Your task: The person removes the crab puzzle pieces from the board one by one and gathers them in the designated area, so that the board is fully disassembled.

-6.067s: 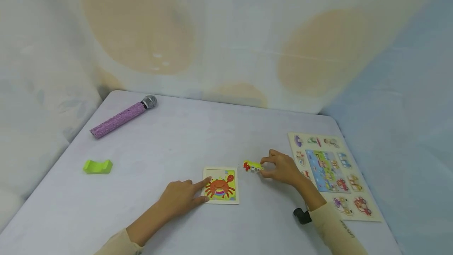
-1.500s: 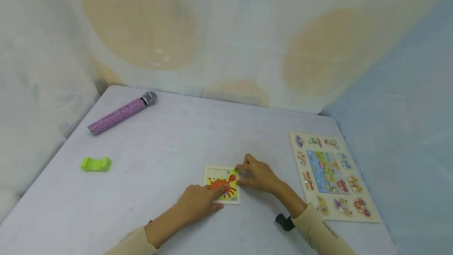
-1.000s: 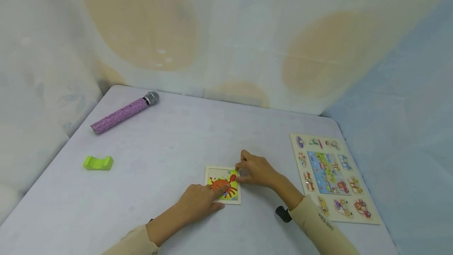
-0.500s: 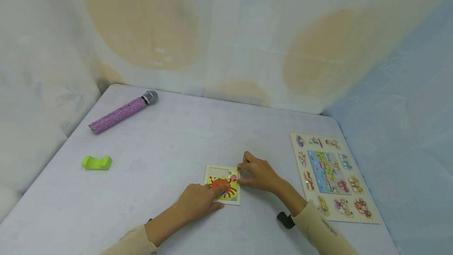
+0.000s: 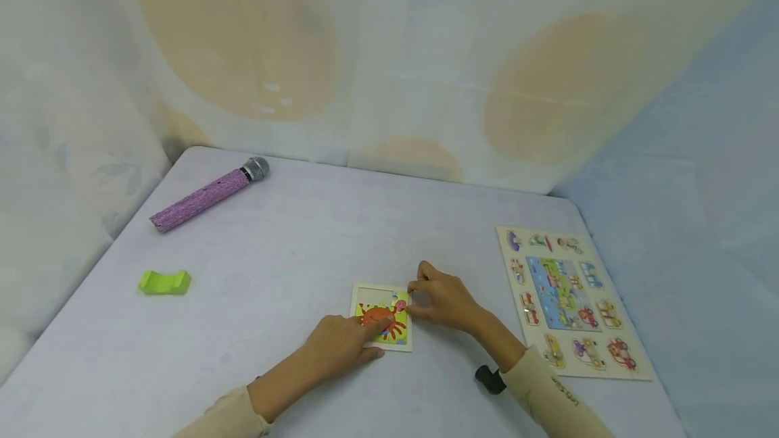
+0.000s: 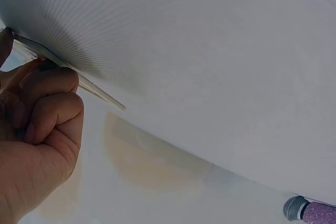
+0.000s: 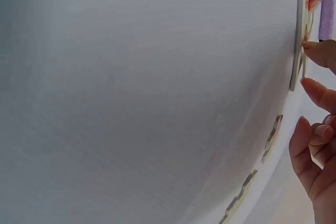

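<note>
In the head view a small square crab jigsaw puzzle lies in its pale wooden frame, its upper-left area showing bare backing. My left hand presses the crab with its straight index finger, thumb by the near edge; the left wrist view shows its other fingers curled. At the frame's right side my right hand pinches the puzzle piece with the red claw, between thumb and index finger, and the piece looks slightly tilted. The right wrist view shows thin wavy-edged pieces lying on the white table beside the frame.
A larger wooden puzzle board with vehicle pieces lies at the right. A black object shows by the right sleeve. A purple microphone lies at the back left, with a green block nearer. White curtains enclose the table.
My right hand has moved left from a loose yellow-and-red piece to the frame's right side. My left index finger has shifted right across the crab. Lately the claw piece has turned paler, as if tilted.
</note>
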Tool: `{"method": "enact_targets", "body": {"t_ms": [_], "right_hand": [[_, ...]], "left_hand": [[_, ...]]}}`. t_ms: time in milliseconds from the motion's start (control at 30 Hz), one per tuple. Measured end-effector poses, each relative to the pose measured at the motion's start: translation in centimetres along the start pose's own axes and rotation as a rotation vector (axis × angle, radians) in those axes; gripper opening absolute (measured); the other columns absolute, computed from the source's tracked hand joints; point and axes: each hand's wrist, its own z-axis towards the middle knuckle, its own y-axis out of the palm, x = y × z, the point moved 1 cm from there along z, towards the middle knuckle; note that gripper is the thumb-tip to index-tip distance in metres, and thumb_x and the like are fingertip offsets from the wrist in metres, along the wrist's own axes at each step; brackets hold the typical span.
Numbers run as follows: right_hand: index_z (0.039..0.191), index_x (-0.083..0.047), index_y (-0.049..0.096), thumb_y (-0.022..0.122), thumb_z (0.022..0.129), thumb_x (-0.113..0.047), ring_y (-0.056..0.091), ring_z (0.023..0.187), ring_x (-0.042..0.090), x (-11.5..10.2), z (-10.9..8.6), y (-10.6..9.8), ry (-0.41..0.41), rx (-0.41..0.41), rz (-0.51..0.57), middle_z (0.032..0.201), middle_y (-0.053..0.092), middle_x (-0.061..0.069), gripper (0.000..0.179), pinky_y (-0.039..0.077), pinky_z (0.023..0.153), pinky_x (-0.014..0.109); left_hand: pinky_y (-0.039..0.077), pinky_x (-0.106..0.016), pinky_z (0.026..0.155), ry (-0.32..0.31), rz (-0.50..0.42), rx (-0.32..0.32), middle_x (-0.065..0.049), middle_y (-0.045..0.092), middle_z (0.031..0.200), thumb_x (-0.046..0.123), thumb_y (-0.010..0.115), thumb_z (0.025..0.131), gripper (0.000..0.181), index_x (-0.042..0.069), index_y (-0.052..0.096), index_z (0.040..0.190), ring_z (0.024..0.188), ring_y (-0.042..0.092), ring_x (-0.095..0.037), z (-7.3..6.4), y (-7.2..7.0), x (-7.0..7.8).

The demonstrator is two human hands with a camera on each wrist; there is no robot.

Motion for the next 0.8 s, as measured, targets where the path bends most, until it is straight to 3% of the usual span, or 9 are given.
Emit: {"method": "enact_targets", "body": {"t_ms": [367,567,800], "right_hand": [[0.092,-0.011,0.076,0.085,0.072,-0.025,0.044,0.07,0.004,1.3,-0.9,0.2,-0.033,0.11,-0.002,0.085,0.042,-0.006,0.025,0.039,0.057,0.014],[0.092,-0.013,0.077,0.086,0.073,-0.025,0.044,0.071,0.006,2.2,-2.0,-0.4,0.025,0.094,0.033,0.086,0.039,-0.007,0.024,0.037,0.057,0.015],[0.096,-0.011,0.079,0.087,0.072,-0.027,0.041,0.075,0.005,3.4,-3.9,-1.1,0.114,0.078,0.045,0.086,0.037,-0.007,0.03,0.036,0.059,0.017]], "left_hand": [[0.03,-0.026,0.047,0.004,-0.002,0.003,0.007,0.049,0.055,0.047,0.07,0.089,0.051,0.031,0.061,0.136,0.048,0.034,-0.009,0.2,0.4,0.1],[0.032,-0.027,0.049,-0.011,0.002,0.0,0.001,0.06,0.064,0.047,0.07,0.089,0.051,0.033,0.06,0.137,0.05,0.038,-0.011,0.1,0.3,0.0],[0.033,-0.027,0.051,-0.015,-0.002,0.019,0.0,0.063,0.067,0.046,0.071,0.088,0.051,0.033,0.061,0.136,0.052,0.041,-0.011,-0.2,0.3,-0.1]]}}
